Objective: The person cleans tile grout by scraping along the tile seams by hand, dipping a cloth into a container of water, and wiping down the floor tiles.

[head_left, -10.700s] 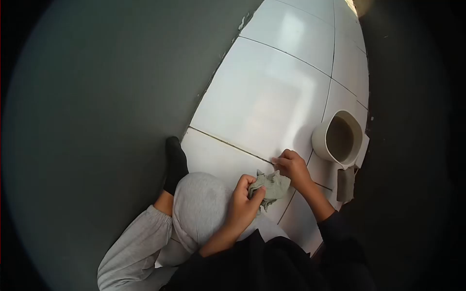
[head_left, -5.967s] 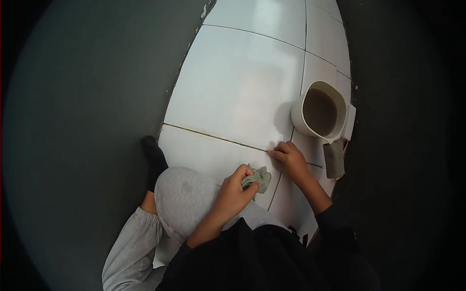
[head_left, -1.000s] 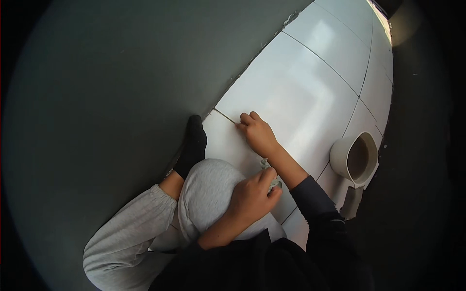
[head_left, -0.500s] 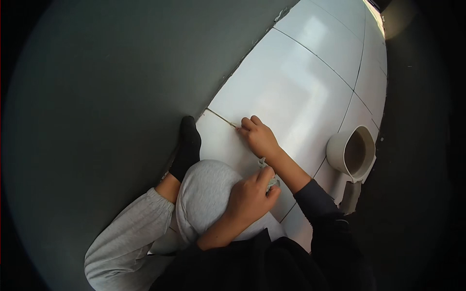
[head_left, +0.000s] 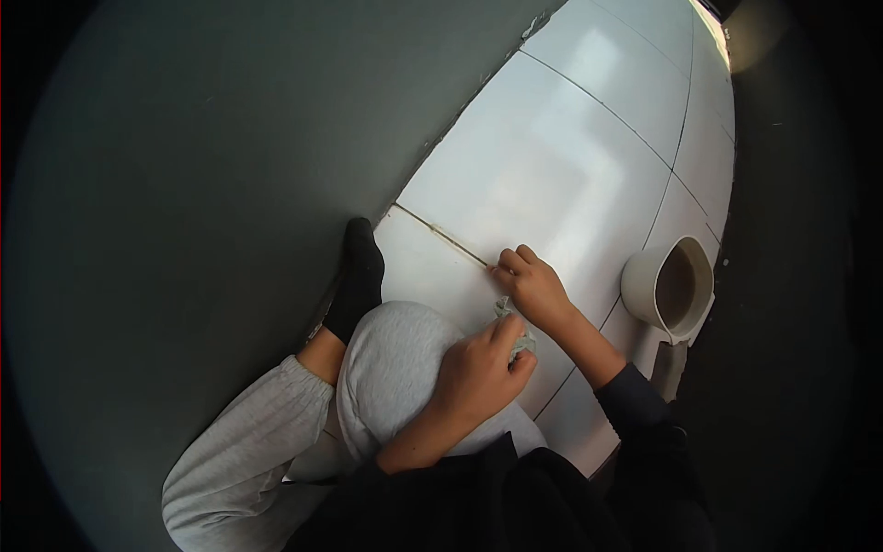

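Observation:
My left hand (head_left: pixel 483 363) is closed around a crumpled pale grey-green wad (head_left: pixel 522 346), perhaps thin plastic or cloth, above my bent knee. My right hand (head_left: pixel 535 287) is closed in a pinch, its fingertips touching the white tiled floor (head_left: pixel 515 175) at a dark joint (head_left: pixel 460 247) between two tiles. Whatever the pinch holds, if anything, is hidden. A thin yellowish smear lies along part of that joint, between the wall end and my fingertips.
A white dipper (head_left: pixel 644 285) with brownish contents stands to the right, its handle toward me. A dark grey wall (head_left: pixel 230 166) runs along the left. My foot in a black sock (head_left: pixel 359 276) rests against the wall's base. Another dark surface (head_left: pixel 791 276) borders the tiles on the right.
My right hand has slid along the joint, toward me and to the right, uncovering more of the line and the smear. My left hand stays nearly in place, holding the crumpled wad.

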Action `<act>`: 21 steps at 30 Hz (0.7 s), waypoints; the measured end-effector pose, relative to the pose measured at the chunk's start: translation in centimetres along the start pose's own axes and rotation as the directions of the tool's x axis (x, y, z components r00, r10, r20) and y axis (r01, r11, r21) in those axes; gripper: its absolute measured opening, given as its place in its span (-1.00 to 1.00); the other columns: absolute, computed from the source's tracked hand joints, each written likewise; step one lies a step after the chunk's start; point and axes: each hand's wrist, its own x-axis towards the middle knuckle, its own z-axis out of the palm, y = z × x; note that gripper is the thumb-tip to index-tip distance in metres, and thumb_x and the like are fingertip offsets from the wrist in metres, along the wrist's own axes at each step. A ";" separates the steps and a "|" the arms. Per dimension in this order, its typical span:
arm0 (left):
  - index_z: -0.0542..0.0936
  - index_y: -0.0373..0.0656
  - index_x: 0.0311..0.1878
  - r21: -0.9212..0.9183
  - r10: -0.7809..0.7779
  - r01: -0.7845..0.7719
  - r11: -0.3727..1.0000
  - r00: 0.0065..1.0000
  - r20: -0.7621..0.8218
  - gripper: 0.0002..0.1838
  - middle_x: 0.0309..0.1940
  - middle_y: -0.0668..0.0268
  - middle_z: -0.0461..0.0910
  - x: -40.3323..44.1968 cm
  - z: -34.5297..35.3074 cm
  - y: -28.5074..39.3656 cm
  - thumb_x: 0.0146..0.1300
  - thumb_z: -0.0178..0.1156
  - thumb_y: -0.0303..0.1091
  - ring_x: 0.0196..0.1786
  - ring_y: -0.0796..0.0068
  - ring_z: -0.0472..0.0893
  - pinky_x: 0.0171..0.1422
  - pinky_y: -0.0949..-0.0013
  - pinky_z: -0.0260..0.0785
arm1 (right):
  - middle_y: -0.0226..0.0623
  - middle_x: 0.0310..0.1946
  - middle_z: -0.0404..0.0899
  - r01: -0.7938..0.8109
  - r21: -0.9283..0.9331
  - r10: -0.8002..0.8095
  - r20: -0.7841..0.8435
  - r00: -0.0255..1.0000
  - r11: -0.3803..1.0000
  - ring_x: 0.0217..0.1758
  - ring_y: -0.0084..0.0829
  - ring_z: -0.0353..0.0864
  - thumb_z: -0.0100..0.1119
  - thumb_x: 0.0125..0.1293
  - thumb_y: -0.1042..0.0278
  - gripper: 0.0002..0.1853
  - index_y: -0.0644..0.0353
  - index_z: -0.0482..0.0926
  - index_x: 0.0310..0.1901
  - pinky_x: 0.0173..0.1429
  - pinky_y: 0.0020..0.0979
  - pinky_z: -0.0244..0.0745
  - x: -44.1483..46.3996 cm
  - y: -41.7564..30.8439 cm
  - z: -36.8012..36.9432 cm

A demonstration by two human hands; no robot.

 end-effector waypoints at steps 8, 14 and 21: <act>0.43 -0.20 -0.25 0.006 0.011 -0.011 1.000 0.997 -0.078 -0.78 -0.50 0.06 0.55 -0.2 -0.2 -0.3 0.02 0.21 -0.43 -0.47 -0.01 0.57 -0.38 0.13 0.43 | -0.36 -0.25 0.44 0.047 -0.014 -0.048 -0.082 0.995 0.999 -0.17 -0.35 0.44 0.13 0.07 0.47 -0.85 0.19 0.63 -0.30 -0.16 -0.43 0.57 8.1 -1.4 3.1; 0.43 -0.21 -0.25 0.013 -0.028 0.028 1.000 1.000 0.001 -0.78 -0.49 0.05 0.55 -0.1 -0.2 -0.1 0.03 0.21 -0.43 -0.46 0.01 0.58 -0.39 0.13 0.43 | -0.39 -0.28 0.43 -0.057 0.015 0.057 0.005 0.998 0.998 -0.20 -0.38 0.41 0.13 0.10 0.46 -0.78 0.16 0.66 -0.19 -0.21 -0.44 0.55 -0.9 -0.2 0.2; 0.42 -0.21 -0.23 0.006 -0.006 0.006 1.000 0.998 -0.059 -0.79 -0.45 0.06 0.57 -0.2 0.0 -0.1 0.06 0.18 -0.42 -0.44 0.01 0.60 -0.37 0.11 0.45 | -0.36 -0.26 0.44 0.003 0.046 0.000 -0.059 0.998 0.999 -0.15 -0.34 0.44 0.12 0.06 0.49 -0.82 0.18 0.66 -0.29 -0.18 -0.42 0.58 7.9 -1.6 3.1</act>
